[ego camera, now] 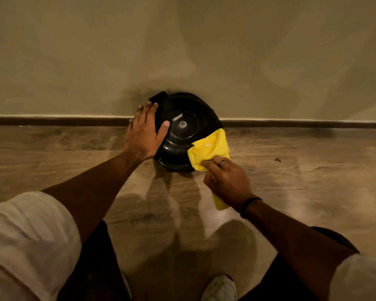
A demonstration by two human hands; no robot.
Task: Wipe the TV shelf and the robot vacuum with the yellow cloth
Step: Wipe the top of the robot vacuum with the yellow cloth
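A round black robot vacuum (183,129) sits on the wooden floor against the wall, on its dark dock (159,97). My left hand (144,132) lies flat on the vacuum's left side, fingers spread, thumb on its top. My right hand (227,181) grips the yellow cloth (210,148), which is pressed over the vacuum's near right edge. A tail of the cloth hangs out below my right wrist. The TV shelf is not in view.
A beige wall (182,51) with a dark skirting board (52,121) runs across behind the vacuum. A small dark speck (277,159) lies on the floor (302,181) to the right. My knees and a white shoe (219,287) are at the bottom.
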